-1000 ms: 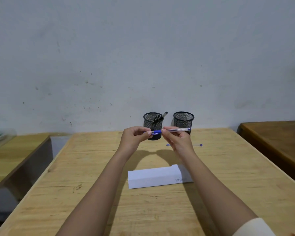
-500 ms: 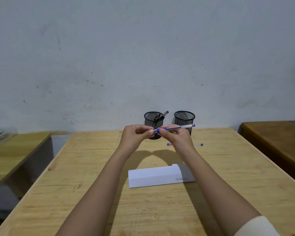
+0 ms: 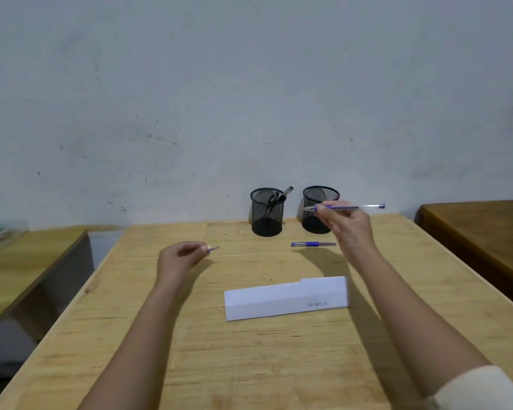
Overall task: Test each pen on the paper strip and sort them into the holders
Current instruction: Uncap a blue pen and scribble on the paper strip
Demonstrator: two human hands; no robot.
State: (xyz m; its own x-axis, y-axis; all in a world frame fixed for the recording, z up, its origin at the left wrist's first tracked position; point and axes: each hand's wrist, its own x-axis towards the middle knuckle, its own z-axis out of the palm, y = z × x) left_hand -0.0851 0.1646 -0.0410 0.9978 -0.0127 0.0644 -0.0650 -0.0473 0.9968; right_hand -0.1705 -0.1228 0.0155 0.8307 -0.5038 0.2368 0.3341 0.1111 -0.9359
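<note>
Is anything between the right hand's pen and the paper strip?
Nothing visible does. The paper strip lies uncovered, nearer than the right hand and its pen. The other pen lies beyond the strip; the left hand, holding the cap, is off to the side.

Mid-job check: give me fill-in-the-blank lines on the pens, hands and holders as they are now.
The right hand holds a blue ____, tip bare.
The left hand pinches its ____.
The mesh holder with pens in it is the ____ one.
The scribbles sit at the paper strip's ____ end.
Missing: pen; cap; left; right.
</note>
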